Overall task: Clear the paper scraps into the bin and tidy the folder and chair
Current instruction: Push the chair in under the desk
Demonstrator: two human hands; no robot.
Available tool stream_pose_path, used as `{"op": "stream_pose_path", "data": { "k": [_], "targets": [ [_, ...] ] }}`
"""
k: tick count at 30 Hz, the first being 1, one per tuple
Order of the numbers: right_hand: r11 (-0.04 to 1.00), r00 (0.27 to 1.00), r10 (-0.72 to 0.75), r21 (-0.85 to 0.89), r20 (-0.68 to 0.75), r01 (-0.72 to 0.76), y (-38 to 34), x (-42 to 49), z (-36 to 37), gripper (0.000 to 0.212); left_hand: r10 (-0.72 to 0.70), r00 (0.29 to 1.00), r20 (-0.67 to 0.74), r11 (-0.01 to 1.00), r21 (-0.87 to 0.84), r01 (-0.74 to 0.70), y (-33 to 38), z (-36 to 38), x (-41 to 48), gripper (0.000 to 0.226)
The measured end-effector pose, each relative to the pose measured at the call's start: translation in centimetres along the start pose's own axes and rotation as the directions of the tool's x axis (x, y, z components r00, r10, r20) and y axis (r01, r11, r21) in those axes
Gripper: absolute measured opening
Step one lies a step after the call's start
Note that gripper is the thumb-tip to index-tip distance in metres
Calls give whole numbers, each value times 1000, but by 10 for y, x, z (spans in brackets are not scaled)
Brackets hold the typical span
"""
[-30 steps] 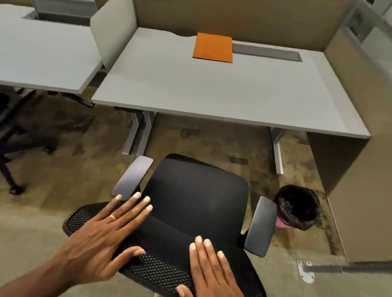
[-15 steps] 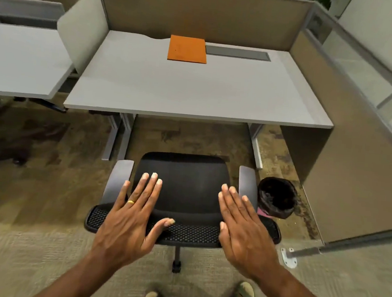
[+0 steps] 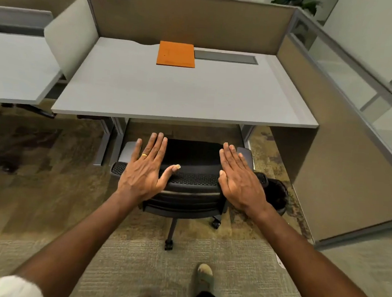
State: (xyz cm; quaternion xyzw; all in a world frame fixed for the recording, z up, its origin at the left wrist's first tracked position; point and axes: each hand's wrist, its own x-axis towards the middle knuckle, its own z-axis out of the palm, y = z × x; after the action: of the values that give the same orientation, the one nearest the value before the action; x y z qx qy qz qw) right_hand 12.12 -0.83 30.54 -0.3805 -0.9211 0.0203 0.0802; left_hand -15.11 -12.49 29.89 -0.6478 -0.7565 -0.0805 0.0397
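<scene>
Head view: both my flat, spread grips, left hand [image 3: 145, 172] and right hand [image 3: 239, 177], press the office chair [image 3: 191, 183] backrest just short of the counter [image 3: 182, 95]; an uneven shove might swing it into the bin [image 3: 277, 194] beside it.

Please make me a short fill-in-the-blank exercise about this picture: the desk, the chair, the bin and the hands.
1. The folder lying on the desk has the colour ____.
2. Both open hands, left hand and right hand, are at the top of the chair's ____.
3. The black bin stands on the floor to the ____ of the chair.
4. The blue label on the partition behind this desk reads ____.

Missing words: orange; backrest; right; 477
</scene>
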Motion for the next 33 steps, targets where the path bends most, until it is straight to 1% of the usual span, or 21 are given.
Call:
{"op": "stream_pose_path", "data": {
  "k": [6, 9, 14, 21, 23, 27, 30, 33],
  "targets": [
    [1000, 1000, -11, 21, 19, 11, 41, 47, 1, 65, -28, 1000, -8, 999, -25, 28, 6, 9, 58, 85],
    [999, 1000, -12, 35, 27, 11, 73, 72, 1, 62, -35, 999, 11, 999, -39, 36, 18, 15, 95, 86],
    [999, 997, -39, 29, 62, 38, 124, 108, -1, 61, -87, 996, 36, 994, -61, 89, 37, 29, 147, 90],
    [995, 990, -99, 29, 96, 97, 189, 162, -6, 57, -129, 988, 88, 990, -45, 133, 61, 42, 217, 93],
    [996, 991, -91, 35, 103, 88, 204, 175, -4, 55, -139, 986, 94, 989, -33, 143, 64, 46, 234, 95],
    [999, 997, -9, 38, 72, 6, 227, 205, -5, 50, -178, 977, 117, 983, -24, 181, 66, 57, 274, 99],
    [1000, 997, -8, 29, 81, 6, 243, 225, -3, 48, -190, 970, 153, 980, -23, 196, 67, 62, 297, 100],
    [999, 997, -32, 15, 69, 31, 258, 239, 0, 47, -217, 963, 158, 974, -25, 224, 72, 66, 312, 99]
  ]
}}
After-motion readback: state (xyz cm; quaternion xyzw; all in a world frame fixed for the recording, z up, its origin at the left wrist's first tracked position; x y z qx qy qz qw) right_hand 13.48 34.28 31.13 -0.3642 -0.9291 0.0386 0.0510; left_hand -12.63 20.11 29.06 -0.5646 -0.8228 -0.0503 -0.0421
